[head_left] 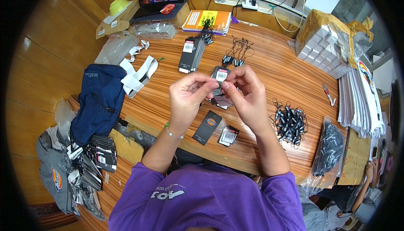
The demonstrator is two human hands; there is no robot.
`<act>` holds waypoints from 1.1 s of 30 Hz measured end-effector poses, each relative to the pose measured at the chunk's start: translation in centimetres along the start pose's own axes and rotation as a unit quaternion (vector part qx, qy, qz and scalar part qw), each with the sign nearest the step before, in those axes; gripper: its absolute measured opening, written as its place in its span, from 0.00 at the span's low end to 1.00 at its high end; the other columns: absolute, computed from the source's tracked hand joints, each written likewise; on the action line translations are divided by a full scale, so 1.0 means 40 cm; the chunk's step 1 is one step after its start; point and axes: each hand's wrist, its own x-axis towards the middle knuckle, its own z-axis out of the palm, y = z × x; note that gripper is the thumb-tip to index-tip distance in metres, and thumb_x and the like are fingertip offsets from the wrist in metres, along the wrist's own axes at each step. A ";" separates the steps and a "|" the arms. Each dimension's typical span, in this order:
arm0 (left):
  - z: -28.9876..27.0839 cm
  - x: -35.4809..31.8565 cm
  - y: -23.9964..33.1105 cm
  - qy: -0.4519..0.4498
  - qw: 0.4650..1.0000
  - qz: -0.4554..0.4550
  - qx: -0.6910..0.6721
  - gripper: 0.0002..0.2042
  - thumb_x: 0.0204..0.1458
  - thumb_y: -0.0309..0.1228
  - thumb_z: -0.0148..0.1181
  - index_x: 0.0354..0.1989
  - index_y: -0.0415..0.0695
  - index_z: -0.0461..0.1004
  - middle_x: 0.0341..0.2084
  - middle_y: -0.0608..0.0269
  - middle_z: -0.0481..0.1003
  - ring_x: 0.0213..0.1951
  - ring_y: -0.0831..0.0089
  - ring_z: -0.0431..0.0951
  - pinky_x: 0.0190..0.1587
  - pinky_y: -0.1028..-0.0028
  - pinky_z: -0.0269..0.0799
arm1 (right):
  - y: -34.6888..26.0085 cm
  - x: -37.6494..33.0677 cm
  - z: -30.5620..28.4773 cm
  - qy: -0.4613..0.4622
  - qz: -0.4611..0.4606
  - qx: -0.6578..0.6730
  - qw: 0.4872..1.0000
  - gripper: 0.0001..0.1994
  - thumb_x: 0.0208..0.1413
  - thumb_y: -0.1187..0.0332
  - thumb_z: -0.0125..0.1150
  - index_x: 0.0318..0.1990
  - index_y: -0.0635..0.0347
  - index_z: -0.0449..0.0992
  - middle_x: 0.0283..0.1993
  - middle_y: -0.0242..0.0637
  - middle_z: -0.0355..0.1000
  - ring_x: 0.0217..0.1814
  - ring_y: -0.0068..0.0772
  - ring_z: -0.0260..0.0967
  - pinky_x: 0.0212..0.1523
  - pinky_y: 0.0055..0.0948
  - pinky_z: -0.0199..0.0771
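Observation:
My left hand and my right hand meet over the middle of the table, thumbs and forefingers pinched close together. Whatever lies between the fingertips is too small to make out. Just behind and below them is a stack of black hang tags with a white sticker, partly hidden by my fingers. Black tag strings spread out beyond that stack. Nearer to me lie a single black hang tag with a colourful emblem and a small pile of stickered tags.
A taller tag stack stands at the back. To the right lie a heap of black strings, a bagged black bundle, small scissors and a pile of white garments. A navy bag hangs at the left edge.

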 end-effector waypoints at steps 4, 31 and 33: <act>-0.001 0.000 0.002 -0.006 1.000 -0.018 -0.001 0.04 0.47 0.19 0.59 0.32 0.34 0.73 0.26 0.62 0.76 0.24 0.83 0.71 0.27 0.85 0.68 | 0.005 -0.002 0.001 -0.007 0.019 0.013 1.000 0.06 0.51 0.80 0.55 0.34 0.65 0.65 0.28 0.32 0.67 0.29 0.18 0.66 0.30 0.19 0.67; -0.020 0.022 -0.017 -0.037 0.877 0.242 0.414 0.26 0.42 0.48 0.63 0.42 0.39 0.67 0.39 0.55 0.66 0.43 0.62 0.66 0.47 0.67 0.62 | 0.109 0.039 -0.030 -0.043 0.198 0.241 0.949 0.17 0.62 0.60 0.42 0.30 0.62 0.73 0.32 0.34 0.70 0.35 0.22 0.65 0.39 0.19 0.63; 0.024 -0.018 -0.037 -0.082 0.908 0.197 0.361 0.23 0.40 0.41 0.66 0.37 0.40 0.63 0.37 0.54 0.66 0.42 0.57 0.67 0.46 0.64 0.62 | 0.115 0.037 -0.020 0.010 0.205 0.264 0.942 0.15 0.61 0.60 0.44 0.32 0.62 0.72 0.31 0.33 0.69 0.34 0.21 0.64 0.38 0.19 0.64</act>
